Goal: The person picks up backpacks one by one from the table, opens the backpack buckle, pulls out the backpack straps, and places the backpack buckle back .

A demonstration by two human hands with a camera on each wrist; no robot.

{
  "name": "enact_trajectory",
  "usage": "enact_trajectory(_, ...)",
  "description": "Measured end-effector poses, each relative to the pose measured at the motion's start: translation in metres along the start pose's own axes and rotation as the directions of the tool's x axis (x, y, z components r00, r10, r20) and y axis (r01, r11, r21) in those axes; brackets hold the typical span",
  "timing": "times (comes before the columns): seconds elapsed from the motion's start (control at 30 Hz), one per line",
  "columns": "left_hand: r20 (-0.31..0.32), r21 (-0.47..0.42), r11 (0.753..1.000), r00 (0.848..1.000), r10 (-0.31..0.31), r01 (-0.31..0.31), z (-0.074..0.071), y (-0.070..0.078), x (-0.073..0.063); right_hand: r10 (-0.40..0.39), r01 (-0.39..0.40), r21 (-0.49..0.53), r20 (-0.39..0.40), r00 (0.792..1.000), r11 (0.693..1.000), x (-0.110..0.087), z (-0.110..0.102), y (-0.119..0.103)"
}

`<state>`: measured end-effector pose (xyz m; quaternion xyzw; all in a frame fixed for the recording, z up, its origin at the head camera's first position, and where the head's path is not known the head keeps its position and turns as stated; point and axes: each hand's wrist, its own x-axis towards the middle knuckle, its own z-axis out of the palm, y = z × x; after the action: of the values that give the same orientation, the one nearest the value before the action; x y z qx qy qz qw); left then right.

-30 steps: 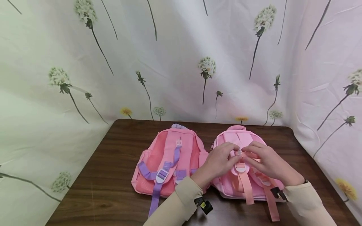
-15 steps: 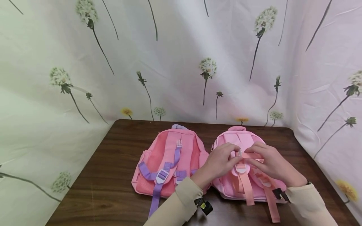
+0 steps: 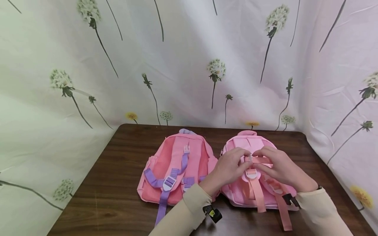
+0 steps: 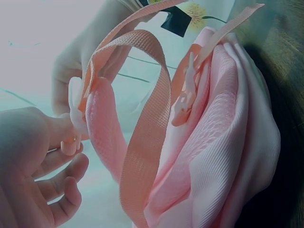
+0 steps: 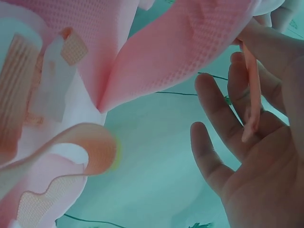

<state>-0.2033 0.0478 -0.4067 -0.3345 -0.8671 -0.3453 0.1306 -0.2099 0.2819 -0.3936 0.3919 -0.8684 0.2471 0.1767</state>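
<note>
A light-pink backpack (image 3: 245,144) is set near the table's (image 3: 115,177) far right corner, its strap side turned up. Over its upper middle, a small white buckle (image 3: 250,159) is pinched by the thumb and forefinger of the left hand (image 3: 229,166), the other fingers loosely bent. A peach strap (image 3: 261,160) is gripped beside it by the right hand (image 3: 279,165); whether the buckle is fully joined cannot be made out — it is half hidden by fingertips. Just to the left, a coral backpack (image 3: 196,164) with purple webbing (image 3: 161,206) is laid, its lower right corner blocked by the left sleeve (image 3: 196,203). Beyond the far edge, a dandelion-printed cloth (image 3: 183,65) is hung — slightly creased.
</note>
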Motion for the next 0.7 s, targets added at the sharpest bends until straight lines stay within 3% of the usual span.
enact_trajectory(0.33, -0.007, -0.007, 1.000, 1.000, 0.017, -0.017, 0.0008, -0.0024, 0.0008, 0.066, -0.066, 0.002, 0.028, 0.997, 0.998, -0.0055, -0.0027, 0.0003)
enact_trajectory(0.7, -0.002, 0.014, 1.000, 1.000, 0.024, -0.024, 0.0043, -0.0016, -0.0007, -0.012, 0.012, 0.035, -0.006, 1.000, 0.999, -0.0043, 0.0034, -0.0012)
